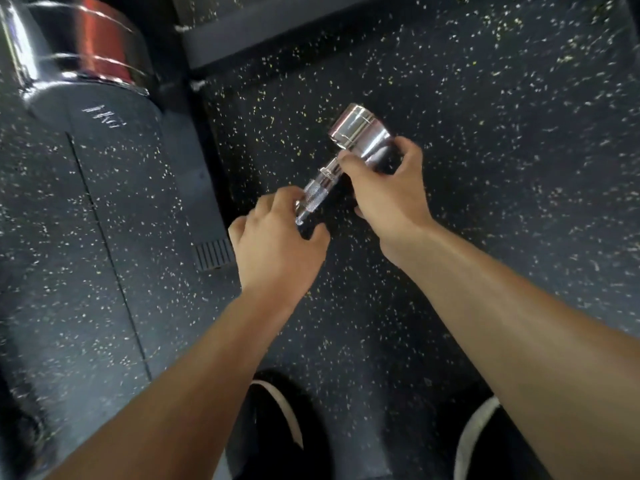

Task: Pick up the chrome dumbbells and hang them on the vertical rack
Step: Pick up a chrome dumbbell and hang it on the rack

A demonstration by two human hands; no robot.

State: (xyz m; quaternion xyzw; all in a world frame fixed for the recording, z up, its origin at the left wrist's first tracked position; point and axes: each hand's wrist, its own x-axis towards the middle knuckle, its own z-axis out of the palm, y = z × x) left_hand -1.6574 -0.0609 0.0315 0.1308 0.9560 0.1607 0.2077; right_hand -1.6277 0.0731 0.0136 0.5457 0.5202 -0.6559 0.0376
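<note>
Mid-frame, the left hand [273, 247] grips a chrome dumbbell [356, 131] by its handle, the right hand [384, 194] clasps its head; hanging remains.

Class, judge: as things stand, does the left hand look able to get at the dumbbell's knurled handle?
Likely yes: the left hand pinches the handle near its lower end; the right hand grips the head, leaving the middle bare.

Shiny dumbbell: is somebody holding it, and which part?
Yes, both hands hold the chrome dumbbell. The right hand grips its far head, and the left hand has its fingers curled round the knurled handle.
</note>
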